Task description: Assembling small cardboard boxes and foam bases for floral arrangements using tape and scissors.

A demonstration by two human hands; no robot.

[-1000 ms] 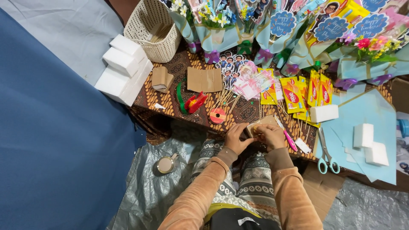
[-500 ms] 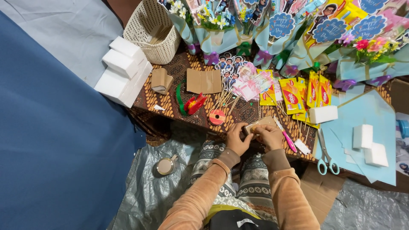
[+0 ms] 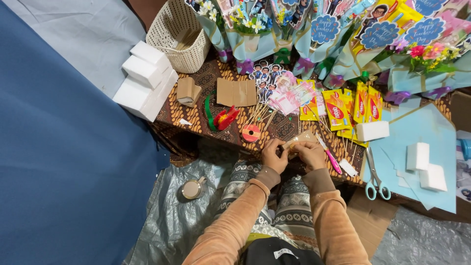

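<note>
My left hand [image 3: 273, 155] and my right hand [image 3: 311, 153] meet at the near edge of a low table covered with a brown patterned cloth [image 3: 201, 88]. Together they hold a small brown cardboard piece [image 3: 300, 140] between the fingertips. Both sleeves are orange-brown, and my patterned trousers show below. A small orange tape roll [image 3: 251, 133] lies just left of my left hand. A pink craft knife [image 3: 330, 158] lies just right of my right hand.
White foam blocks [image 3: 144, 81] and a woven basket [image 3: 179, 37] stand at the left. Paper bouquets [image 3: 314, 34] line the back. Yellow snack packets [image 3: 349, 107], stick toppers [image 3: 267, 81], blue scissors [image 3: 375, 176] and light blue paper [image 3: 422, 132] with foam cubes lie to the right. A tape roll [image 3: 192, 188] rests on the grey sheet.
My hands have stayed at the table edge with the cardboard piece, shifting only slightly. The view has tilted a little.
</note>
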